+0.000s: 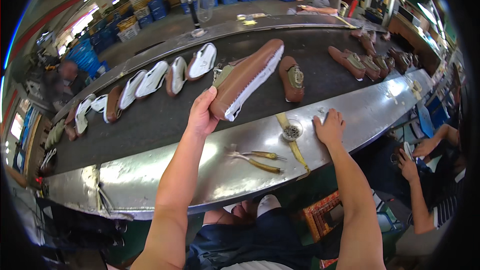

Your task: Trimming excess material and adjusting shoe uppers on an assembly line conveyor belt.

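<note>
My left hand (202, 112) is closed around one end of a brown shoe (250, 77), raised and tilted above the dark belt. White lining and stitching show along the shoe's edge. On the metal ledge, my right hand (330, 127) lies with its fingers apart and nothing gripped. Small metal bits (321, 111) lie by its fingertips. To its left is a round dish (291, 132) of small metal pieces, on a strip of yellowish tape (299, 156). Pincers (260, 161) with yellowish handles rest further left. Another brown shoe (292, 80) stands on the belt beyond.
White-soled shoes (152, 80) line the belt's left part, and more brown shoes (367, 62) stand at the right. A metal ledge (145, 172) runs along the near side. Co-workers sit at the right, far side and left. A woven-seat stool (320, 217) stands below the ledge.
</note>
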A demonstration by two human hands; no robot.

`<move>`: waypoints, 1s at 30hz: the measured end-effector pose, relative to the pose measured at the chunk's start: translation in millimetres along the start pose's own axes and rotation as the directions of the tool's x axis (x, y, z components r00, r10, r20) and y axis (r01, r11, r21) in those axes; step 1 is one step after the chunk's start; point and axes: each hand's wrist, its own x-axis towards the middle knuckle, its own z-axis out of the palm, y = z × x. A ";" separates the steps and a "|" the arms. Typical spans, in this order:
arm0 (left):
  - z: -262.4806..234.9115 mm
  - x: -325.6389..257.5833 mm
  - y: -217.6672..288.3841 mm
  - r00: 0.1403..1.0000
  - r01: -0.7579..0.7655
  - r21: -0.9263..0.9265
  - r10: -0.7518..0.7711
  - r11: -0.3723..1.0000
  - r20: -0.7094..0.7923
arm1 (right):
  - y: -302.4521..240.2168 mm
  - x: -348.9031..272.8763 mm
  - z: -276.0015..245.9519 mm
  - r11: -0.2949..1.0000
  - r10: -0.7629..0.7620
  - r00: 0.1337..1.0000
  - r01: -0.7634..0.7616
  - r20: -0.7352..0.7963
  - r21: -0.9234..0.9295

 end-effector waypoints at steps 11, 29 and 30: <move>60.6 -222.3 111.2 0.962 0.270 0.494 -0.255 0.827 -0.099 | -80.2 -150.4 -147.9 0.402 -0.691 0.670 0.669 -0.272 0.625; 102.0 -457.2 -80.7 0.979 0.113 0.309 -0.053 0.944 -0.196 | -58.4 -499.1 -73.8 0.180 -0.523 0.732 -0.407 0.438 0.896; 94.4 -461.6 -88.9 0.978 0.147 0.275 -0.097 0.950 -0.185 | -57.2 -505.8 -70.8 0.182 -0.504 0.750 -0.392 0.428 0.902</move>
